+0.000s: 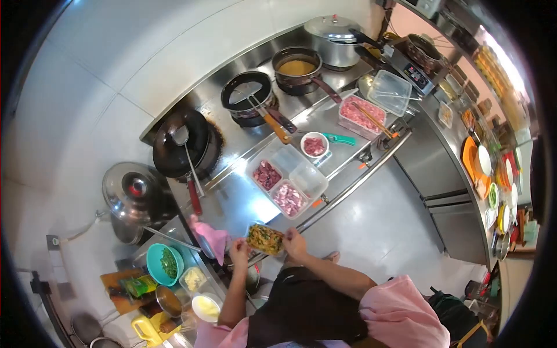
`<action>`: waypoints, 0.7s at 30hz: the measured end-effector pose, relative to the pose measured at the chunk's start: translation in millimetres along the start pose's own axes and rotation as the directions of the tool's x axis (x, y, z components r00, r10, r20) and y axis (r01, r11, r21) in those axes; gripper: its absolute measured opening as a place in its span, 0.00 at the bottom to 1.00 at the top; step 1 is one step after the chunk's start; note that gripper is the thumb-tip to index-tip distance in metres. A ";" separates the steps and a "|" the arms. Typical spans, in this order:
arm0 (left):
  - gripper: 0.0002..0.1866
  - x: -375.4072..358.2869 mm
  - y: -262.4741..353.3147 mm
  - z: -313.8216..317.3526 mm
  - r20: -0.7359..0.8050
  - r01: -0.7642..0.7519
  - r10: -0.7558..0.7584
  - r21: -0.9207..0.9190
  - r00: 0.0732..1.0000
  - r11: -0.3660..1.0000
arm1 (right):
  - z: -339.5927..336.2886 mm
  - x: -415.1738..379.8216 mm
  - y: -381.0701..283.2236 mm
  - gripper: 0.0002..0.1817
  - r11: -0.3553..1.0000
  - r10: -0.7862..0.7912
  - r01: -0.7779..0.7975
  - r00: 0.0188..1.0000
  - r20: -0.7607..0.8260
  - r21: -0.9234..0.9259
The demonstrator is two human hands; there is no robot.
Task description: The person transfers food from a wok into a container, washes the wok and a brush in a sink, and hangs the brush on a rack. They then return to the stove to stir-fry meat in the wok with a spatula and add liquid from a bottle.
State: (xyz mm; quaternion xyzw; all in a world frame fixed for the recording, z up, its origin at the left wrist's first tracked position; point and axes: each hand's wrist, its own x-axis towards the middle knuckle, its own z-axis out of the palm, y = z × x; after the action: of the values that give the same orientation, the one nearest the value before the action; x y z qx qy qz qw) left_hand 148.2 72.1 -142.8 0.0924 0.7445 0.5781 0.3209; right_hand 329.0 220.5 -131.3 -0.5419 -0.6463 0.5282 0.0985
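Observation:
A clear rectangular container of mixed orange and green food (265, 238) is held at the front edge of the steel counter. My left hand (239, 253) has its fingers closed on the container's left end. On the opposite end, my right hand (295, 243) grips the rim. A pink cloth (213, 238) lies just left of my left hand. Beyond the container is a divided clear tray (285, 152) with pieces of raw meat in two compartments. A small white bowl of meat (314, 145) stands by the tray, beside a green-handled tool (339, 138).
A wok (181, 142), two saucepans and a pressure cooker (335, 43) line the stove. Minced meat (361, 116) fills a tub at the right. A turquoise bowl of greens (165, 264) is at lower left. A side counter holding plates runs along the right.

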 end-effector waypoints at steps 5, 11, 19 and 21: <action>0.07 -76.6 -2.1 83.7 0.090 0.021 -0.014 -0.073 0.996 0.997 | -94.7 -40.0 77.6 0.11 0.992 -0.074 0.078 0.996 -0.042 0.104; 0.06 -119.5 21.2 218.0 0.361 -0.019 0.030 -0.033 0.932 0.999 | -246.0 -83.0 100.4 0.10 0.952 0.115 -0.077 0.987 -0.115 0.298; 0.06 -128.4 89.4 441.3 0.713 0.025 -0.080 0.087 0.696 0.996 | -411.5 -71.9 151.1 0.08 0.835 0.324 -0.061 0.858 -0.399 0.547; 0.06 -126.2 96.6 505.1 0.775 0.011 -0.103 0.124 0.623 0.992 | -449.0 -58.8 166.1 0.08 0.813 0.361 -0.026 0.807 -0.468 0.582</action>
State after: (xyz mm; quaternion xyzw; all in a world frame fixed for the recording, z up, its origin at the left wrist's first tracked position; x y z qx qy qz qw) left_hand 519.0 443.1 -70.6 0.3268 0.5644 0.4299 0.6244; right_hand 765.4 407.7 -46.5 -0.6860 -0.3479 0.5164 0.3765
